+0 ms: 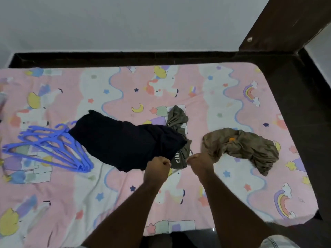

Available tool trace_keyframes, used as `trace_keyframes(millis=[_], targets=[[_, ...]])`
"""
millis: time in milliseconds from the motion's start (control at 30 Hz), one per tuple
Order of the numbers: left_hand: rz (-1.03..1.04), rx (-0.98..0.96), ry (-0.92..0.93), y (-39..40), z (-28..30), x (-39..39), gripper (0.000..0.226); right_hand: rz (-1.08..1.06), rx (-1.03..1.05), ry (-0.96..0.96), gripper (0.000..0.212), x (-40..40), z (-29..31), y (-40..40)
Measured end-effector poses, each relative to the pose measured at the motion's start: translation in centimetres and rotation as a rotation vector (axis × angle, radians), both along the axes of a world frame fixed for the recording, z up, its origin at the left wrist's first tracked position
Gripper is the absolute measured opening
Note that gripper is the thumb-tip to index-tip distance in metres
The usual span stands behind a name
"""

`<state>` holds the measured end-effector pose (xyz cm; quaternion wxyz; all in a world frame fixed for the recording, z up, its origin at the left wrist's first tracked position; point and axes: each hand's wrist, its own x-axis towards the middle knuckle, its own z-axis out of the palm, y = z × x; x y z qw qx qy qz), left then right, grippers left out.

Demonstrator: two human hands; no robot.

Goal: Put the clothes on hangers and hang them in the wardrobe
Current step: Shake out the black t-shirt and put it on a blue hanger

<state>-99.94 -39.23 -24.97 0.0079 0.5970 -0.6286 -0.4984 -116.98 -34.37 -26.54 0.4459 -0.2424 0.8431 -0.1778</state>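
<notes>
Reaching over the bed (223,97), we have both fists closed on cloth: our left hand (158,166) pinches the near edge of the black garment (125,142), and our right hand (199,162) grips what looks like the olive garment with white lettering (179,154), though exactly which fold it holds we cannot tell. The two hands sit close together, not touching. A second brownish garment (247,149) lies crumpled just to the right, and the stack of blue hangers (52,145) rests at the left, its hooks tucked just beside the black cloth. All the clothes look soft, light and limp, so they should sag and bunch when lifted. We judge the shoulders or collar the best place to take hold, spreading the fabric before threading a stiff plastic hanger through the neck.
</notes>
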Motion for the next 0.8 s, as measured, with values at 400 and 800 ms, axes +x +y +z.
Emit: trace_keyframes(millis=[400,800], targets=[[0.476,0.21,0.185,1.8,-12.8,-8.1,0.023,-0.335,-0.106,-0.222,0.026,-1.2,-12.0,-0.4],[-0.059,0.218,0.535,4.2,0.8,-23.0,0.035,-0.608,-0.455,0.453,0.026,-14.1,2.6,7.1]])
